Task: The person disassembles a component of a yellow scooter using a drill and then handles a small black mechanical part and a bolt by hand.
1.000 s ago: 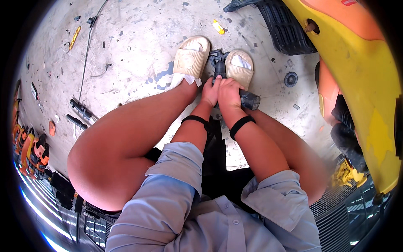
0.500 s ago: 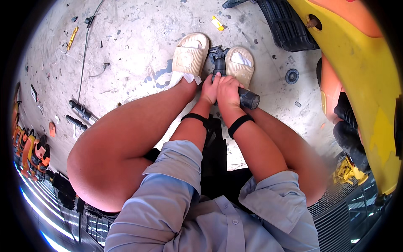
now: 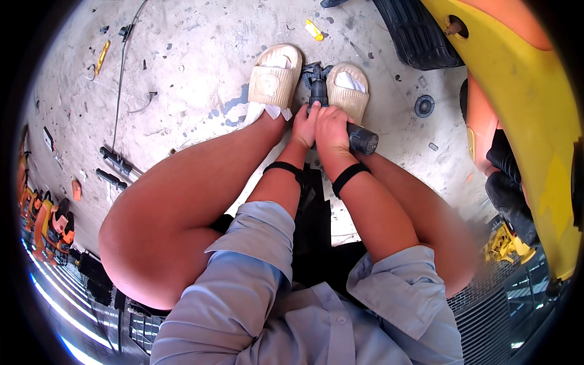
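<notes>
Between my feet I hold a black cordless drill (image 3: 317, 92), its front end pointing away from me at a dark, irregular part (image 3: 312, 72) on the floor. My right hand (image 3: 333, 126) is wrapped round the handle, and the thick end block sticks out to its right. My left hand (image 3: 303, 126) is closed against the drill's body, right beside the right hand, thumb up. Beige slippers (image 3: 266, 84) stand on both sides of the dark part and seem to flank it closely. The drill's tip and where it meets the part are hard to make out.
A large yellow and orange body panel (image 3: 517, 91) rises on the right, with a black ribbed piece (image 3: 420, 36) by it. A dark round disc (image 3: 424, 106), a yellow marker-like item (image 3: 314, 30), a cable (image 3: 120, 85) and black rods (image 3: 118, 161) lie on the stained floor.
Both hands keep their hold on the drill, almost in the same place. The whole view has shifted very slightly.
</notes>
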Demonstrator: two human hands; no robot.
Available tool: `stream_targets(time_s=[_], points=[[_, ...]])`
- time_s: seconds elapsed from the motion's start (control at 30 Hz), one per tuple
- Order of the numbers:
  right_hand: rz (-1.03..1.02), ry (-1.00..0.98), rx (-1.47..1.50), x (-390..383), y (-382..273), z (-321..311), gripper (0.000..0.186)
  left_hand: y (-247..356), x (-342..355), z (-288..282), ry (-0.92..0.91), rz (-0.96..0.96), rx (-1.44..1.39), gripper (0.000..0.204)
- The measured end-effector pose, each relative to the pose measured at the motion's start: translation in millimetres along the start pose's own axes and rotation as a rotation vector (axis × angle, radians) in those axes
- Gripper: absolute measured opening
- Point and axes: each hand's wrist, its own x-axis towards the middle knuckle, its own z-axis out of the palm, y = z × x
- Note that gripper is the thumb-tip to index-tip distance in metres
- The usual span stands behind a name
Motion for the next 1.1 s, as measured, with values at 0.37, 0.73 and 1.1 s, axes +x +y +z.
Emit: stream_targets(time_s=[0.37,0.73,1.1], points=[[0.044,0.008,-0.018,0,-4,1,0.032,-1,2,-1,-0.012,0.030,-0.009,0.045],[0.021,0.001,0.012,2,-2,2,0.032,14,-3,-4,-0.040,0.010,-0.021,0.045],[0.009,-0.023,0.029,3,1,4,0.027,12,-1,-3,-0.022,-0.010,0.016,0.048]])
